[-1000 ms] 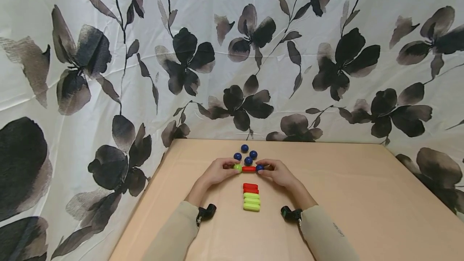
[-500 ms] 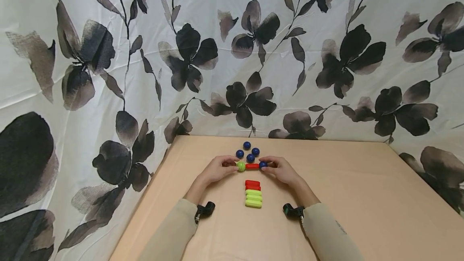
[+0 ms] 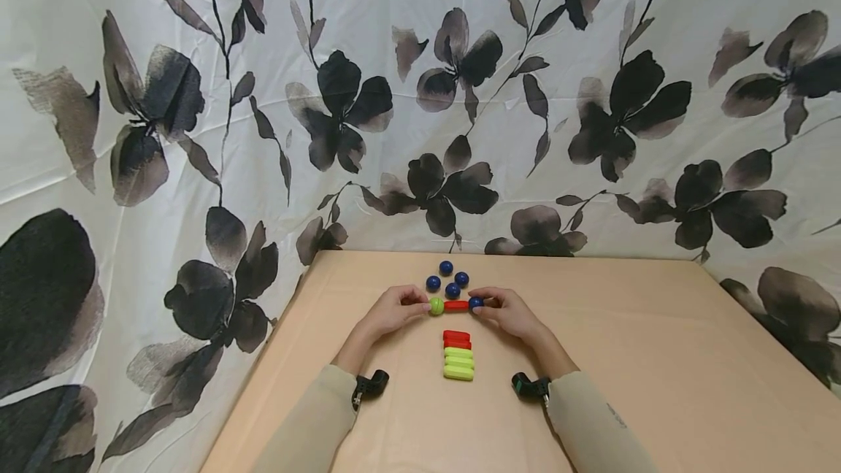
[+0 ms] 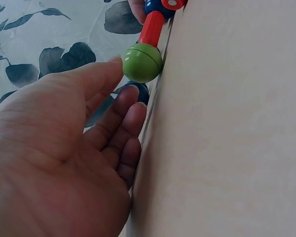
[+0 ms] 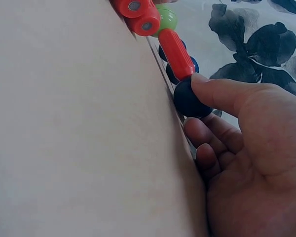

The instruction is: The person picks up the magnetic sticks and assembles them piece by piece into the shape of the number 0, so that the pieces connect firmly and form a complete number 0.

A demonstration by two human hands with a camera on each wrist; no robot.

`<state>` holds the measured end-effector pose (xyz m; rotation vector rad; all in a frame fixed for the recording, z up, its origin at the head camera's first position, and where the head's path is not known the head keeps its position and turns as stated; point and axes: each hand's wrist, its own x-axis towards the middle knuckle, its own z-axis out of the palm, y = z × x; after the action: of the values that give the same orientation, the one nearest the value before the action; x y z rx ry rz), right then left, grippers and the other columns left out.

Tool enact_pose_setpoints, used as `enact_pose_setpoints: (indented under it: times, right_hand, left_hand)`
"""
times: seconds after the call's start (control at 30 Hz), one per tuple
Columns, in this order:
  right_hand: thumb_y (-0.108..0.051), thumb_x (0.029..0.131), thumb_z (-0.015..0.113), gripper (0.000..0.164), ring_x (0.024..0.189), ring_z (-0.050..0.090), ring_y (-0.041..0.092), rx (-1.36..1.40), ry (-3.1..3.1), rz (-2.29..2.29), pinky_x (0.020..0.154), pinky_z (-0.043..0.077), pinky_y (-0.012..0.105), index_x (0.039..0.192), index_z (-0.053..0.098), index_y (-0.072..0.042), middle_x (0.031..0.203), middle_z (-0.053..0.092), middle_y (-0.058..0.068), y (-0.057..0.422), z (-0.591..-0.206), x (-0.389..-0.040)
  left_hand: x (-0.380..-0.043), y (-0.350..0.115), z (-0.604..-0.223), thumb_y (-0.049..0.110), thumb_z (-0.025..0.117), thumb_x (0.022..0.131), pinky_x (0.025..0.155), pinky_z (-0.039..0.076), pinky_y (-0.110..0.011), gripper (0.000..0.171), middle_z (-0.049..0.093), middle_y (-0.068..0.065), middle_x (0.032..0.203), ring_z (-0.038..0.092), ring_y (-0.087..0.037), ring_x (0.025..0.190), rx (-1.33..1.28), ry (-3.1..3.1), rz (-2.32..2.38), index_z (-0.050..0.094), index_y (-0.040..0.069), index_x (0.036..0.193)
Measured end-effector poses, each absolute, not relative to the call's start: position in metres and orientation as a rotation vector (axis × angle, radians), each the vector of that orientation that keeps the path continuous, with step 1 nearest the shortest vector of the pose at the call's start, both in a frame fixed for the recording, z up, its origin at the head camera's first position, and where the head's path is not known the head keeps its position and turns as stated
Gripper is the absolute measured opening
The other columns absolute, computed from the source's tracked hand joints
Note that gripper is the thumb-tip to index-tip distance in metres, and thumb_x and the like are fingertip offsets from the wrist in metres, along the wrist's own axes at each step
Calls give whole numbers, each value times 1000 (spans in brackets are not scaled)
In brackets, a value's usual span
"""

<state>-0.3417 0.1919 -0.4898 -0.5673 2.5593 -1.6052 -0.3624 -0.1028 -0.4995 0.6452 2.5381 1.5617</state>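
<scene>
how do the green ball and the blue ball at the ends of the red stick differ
Place: the green ball is at the end of the red stick by the left hand; the blue ball is at the end by the right hand.
Cover: in the head view, the green ball shows almost whole, while fingers partly hide the blue ball.
Shared: both look round and similar in size.

A seamed green ball (image 3: 436, 306), a ridged red rod (image 3: 456, 306) and a dark blue ball (image 3: 476, 304) form a level, touching row below centre frame.
</scene>
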Motion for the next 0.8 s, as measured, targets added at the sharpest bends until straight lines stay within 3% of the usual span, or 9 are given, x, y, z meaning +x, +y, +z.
enact_pose_setpoints:
  times: [0.13, 0.33, 0.63, 0.8]
  right_hand:
    - [-5, 99, 69, 38, 104, 59, 31, -594, 2546, -1608, 91, 48, 34, 135, 64, 4, 129, 68, 22, 193, -489, -340]
    - [-14, 98, 73, 39, 106, 59, 25, -533, 2564, -1584, 94, 47, 32, 137, 68, -9, 130, 70, 11, 198, -509, -357]
    - [-15, 97, 74, 38, 103, 60, 24, -544, 2585, -1599, 93, 48, 32, 134, 69, -8, 129, 70, 13, 201, -510, -358]
    - [-14, 98, 73, 38, 102, 61, 24, -556, 2584, -1591, 93, 49, 32, 134, 69, -7, 129, 71, 13, 201, -509, -354]
  left_hand:
    - [-360, -103, -499, 18, 75, 97, 83, 46, -30, 5, 71, -2, 95, 58, -16, 89, 647, 2508, 1577, 76, 13, 98]
    - [-358, -102, -494, 19, 76, 96, 81, 51, -27, 8, 73, 0, 96, 61, -15, 90, 673, 2446, 1573, 78, 12, 99]
    - [-352, -90, -485, 24, 74, 98, 83, 54, -28, 19, 75, 2, 102, 65, -13, 91, 799, 2426, 1387, 80, 10, 109]
    - [-343, -75, -479, 26, 73, 99, 87, 53, -28, 17, 75, 9, 100, 64, -10, 93, 884, 2509, 1181, 81, 15, 109]
